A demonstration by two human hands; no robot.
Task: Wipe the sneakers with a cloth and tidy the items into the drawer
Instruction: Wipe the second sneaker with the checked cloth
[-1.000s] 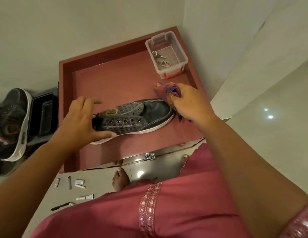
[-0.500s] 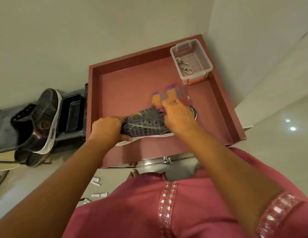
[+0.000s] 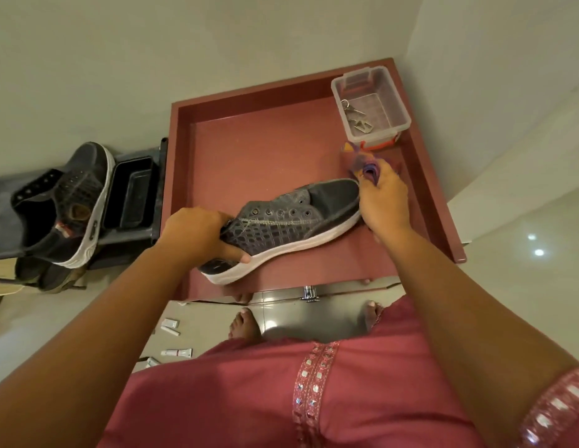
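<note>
Gripped at its heel end by the left hand [image 3: 197, 236], thumb along the side, the grey textured sneaker [image 3: 281, 224] with white rubber sole lies mid-frame over the open maroon drawer [image 3: 256, 150]. Right hand [image 3: 383, 202] clutches a bunched purple-and-orange cloth [image 3: 362, 161] at the sneaker's toe. Clear plastic box [image 3: 390, 101] holding metal keys sits in the drawer's upper right corner. A second dark sneaker [image 3: 78, 202] rests on a rack at left.
</note>
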